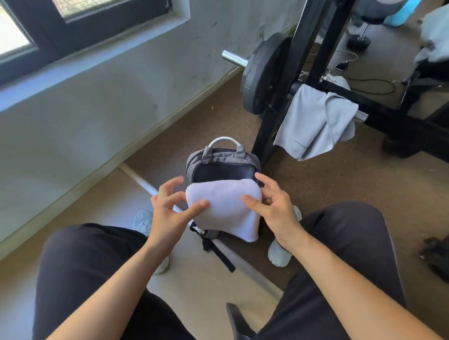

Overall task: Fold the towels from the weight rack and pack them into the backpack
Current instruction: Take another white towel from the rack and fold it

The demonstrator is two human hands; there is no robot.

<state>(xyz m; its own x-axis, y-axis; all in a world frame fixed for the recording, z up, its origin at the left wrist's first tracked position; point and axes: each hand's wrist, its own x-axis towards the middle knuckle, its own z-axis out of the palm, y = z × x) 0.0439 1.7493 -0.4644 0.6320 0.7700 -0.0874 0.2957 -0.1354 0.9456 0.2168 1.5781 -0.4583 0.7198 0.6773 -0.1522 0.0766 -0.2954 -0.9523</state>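
Observation:
A folded white towel [226,208] lies over the front of the open grey backpack [220,160], which stands on the floor between my feet. My left hand [172,208] is at the towel's left edge, thumb touching it, fingers spread. My right hand [274,207] is at its right edge, thumb pressing on the towel, fingers spread above. Neither hand clasps it. A grey towel [314,122] hangs over the bar of the black weight rack [324,51] behind the backpack.
A barbell with a black weight plate [262,74] sits on the rack near the wall. Another grey cloth [444,32] lies at the top right. A white pipe [141,181] runs across the floor. Cables and a phone [343,66] lie behind the rack.

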